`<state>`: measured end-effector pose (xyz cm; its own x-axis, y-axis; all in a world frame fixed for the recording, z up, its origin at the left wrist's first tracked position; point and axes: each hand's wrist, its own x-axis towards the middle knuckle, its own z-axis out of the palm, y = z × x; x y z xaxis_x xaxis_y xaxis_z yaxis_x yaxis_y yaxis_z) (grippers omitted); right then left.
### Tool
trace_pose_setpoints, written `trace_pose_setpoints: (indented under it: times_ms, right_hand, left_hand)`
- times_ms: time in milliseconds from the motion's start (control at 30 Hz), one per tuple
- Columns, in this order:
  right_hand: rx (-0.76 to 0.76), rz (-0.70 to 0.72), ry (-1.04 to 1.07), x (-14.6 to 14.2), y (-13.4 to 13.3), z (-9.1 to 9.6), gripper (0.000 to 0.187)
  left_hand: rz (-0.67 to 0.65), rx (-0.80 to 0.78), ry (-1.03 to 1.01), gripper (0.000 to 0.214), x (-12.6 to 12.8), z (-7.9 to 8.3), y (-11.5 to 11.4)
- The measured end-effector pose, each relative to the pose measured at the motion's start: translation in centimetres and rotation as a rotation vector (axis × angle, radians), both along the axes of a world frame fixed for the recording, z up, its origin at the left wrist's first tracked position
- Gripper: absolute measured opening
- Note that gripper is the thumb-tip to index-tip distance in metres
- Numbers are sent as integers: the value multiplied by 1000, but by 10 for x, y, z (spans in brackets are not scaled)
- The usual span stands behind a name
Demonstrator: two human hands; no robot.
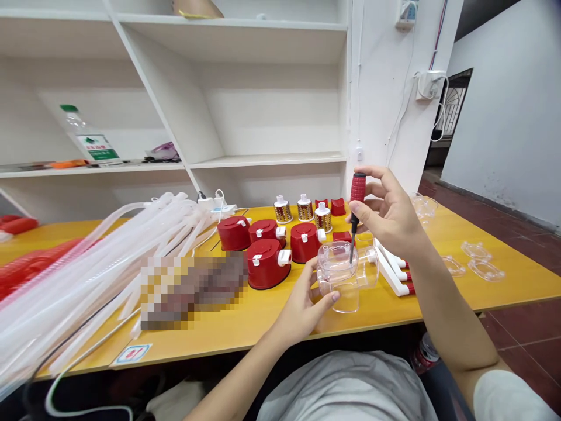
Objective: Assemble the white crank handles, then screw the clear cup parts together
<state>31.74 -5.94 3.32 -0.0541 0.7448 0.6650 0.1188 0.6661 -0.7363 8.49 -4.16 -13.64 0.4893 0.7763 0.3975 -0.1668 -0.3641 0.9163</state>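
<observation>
My left hand (pixel 309 301) grips a clear plastic housing (pixel 346 286), with its thumb low on the near side and fingers behind. The housing has a round top and a side spout pointing right. In my right hand (pixel 385 210) is a screwdriver (pixel 358 187) with a red and black handle, held nearly upright by the fingertips. Its shaft reaches down to the right part of the housing's top; whether the tip sits in a screw is too small to tell. Just left of the housing stand red round bases (pixel 267 266) with white side fittings.
Gold-and-white cylinders (pixel 283 210) and small red pieces (pixel 338 206) stand behind. White handles with red ends (pixel 397 275) and clear flat rings (pixel 485 270) lie to the right. Long translucent tubes (pixel 109 263) cover the left, near a pixelated patch. White shelves (pixel 272 111) rise behind the yellow table (pixel 210 333).
</observation>
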Motion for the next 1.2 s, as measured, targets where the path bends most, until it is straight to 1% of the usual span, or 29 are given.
trace_pose_setpoints:
  times_ms: [100,233,333,433,600,733,867,967,1100,1200]
  right_hand:
    - [-16,-5,23,0,5,-2,54]
    - [-19,39,40,1,11,-3,55]
    - [-9,67,42,0,14,0,55]
    - [-12,86,1,-2,21,3,54]
    - [-32,104,-67,-7,45,12,61]
    - [-33,123,-148,-10,61,23,52]
    - [-96,150,-202,-11,71,30,52]
    - [-110,131,-176,-11,78,26,58]
    - [-121,92,-76,-10,86,13,66]
    - [-149,99,23,-7,87,4,70]
  left_hand:
    - [5,-5,5,71,0,2,-2]
    - [23,-15,15,73,0,3,-2]
    - [33,-23,-4,74,0,2,-1]
    - [47,-25,-23,70,-1,1,1]
    - [109,-60,-21,71,-1,2,4]
    - [160,-119,-26,80,-2,6,4]
    - [188,-123,-26,80,-2,7,4]
    - [197,-117,-8,78,-2,7,4]
    - [199,-116,-2,77,-3,7,3]
    - [212,-121,5,78,-2,7,3]
